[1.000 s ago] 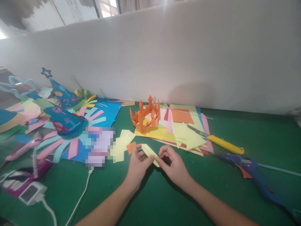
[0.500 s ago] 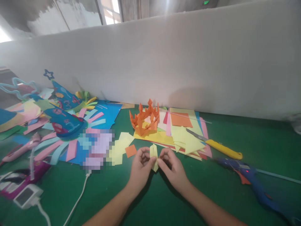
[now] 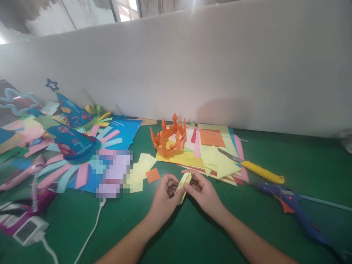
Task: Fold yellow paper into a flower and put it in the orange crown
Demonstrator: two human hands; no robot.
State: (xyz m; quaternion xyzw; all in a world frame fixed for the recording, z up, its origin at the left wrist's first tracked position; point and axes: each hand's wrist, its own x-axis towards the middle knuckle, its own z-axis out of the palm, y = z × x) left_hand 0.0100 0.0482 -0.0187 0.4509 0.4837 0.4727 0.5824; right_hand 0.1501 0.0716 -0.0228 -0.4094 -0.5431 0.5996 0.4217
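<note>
A small folded piece of pale yellow paper (image 3: 184, 182) is pinched between both hands above the green table. My left hand (image 3: 165, 196) grips its lower left side, thumb in front and fingers curled behind. On the other side, my right hand (image 3: 202, 190) is closed on its right edge, with the thumb near the middle and the fingers at the upper end. The paper leans to the right. Just beyond the hands stands an orange paper crown (image 3: 168, 141) with pointed tips. A small orange paper square (image 3: 153, 175) lies left of my left hand.
A yellow-handled knife (image 3: 261, 171) lies right of stacked coloured paper (image 3: 222, 165). Farther right is a blue glue gun (image 3: 294, 205). Blue party hats (image 3: 77, 141), a pink glue gun (image 3: 24, 174) and a white cable (image 3: 90, 234) occupy the left. A pale wall (image 3: 170, 66) stands behind.
The folded yellow paper has tilted from nearly upright to leaning right. My right fingers have shifted up to its top end. The view has moved slightly.
</note>
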